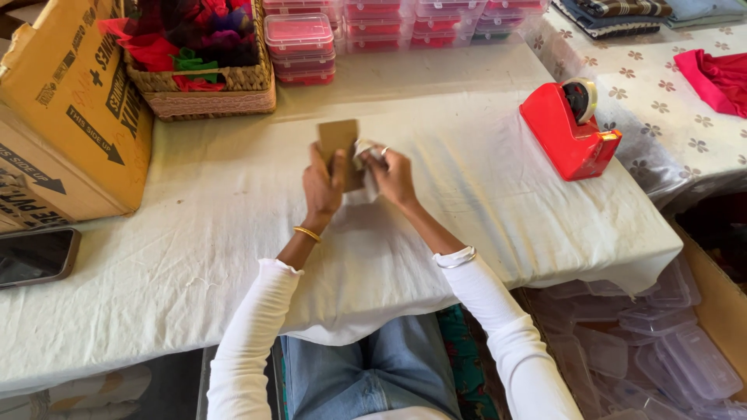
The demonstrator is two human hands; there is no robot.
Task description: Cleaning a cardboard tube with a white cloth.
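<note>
Card (pixel 338 138), a small brown rectangle, stands upright in my left hand (pixel 323 185) above the middle of the tabletop (pixel 194 225). My fingers are closed on its lower part, thumb across the near face, so the top half rises free. Its long axis runs from 6 toward 12 o'clock, tilted slightly, with the free end pointing to 12. My right hand (pixel 393 177) sits just beside it at 3 o'clock, fingers pinched on something thin and clear or white (pixel 366 152) that touches the card's right edge; I cannot tell whether it is film, tape or a small bag.

I judge the card light and fairly stiff, though thin enough to crease if squeezed hard across the middle. It looks matte, so not slippery. The best hold seems to be the lower edge, flat between thumb and fingers, which leaves the upper part open. The clear piece looks limp and likely to cling or wrinkle, so it wants a fingertip grip at a corner.

Around me: a red tape dispenser (pixel 569 128) at 2 o'clock, well apart; a woven basket (pixel 226 89) of coloured fabric at 11; stacked lidded boxes (pixel 299 47) at 12; a cardboard carton (pixel 70 109) at 10; a phone (pixel 35 255) at 9.
</note>
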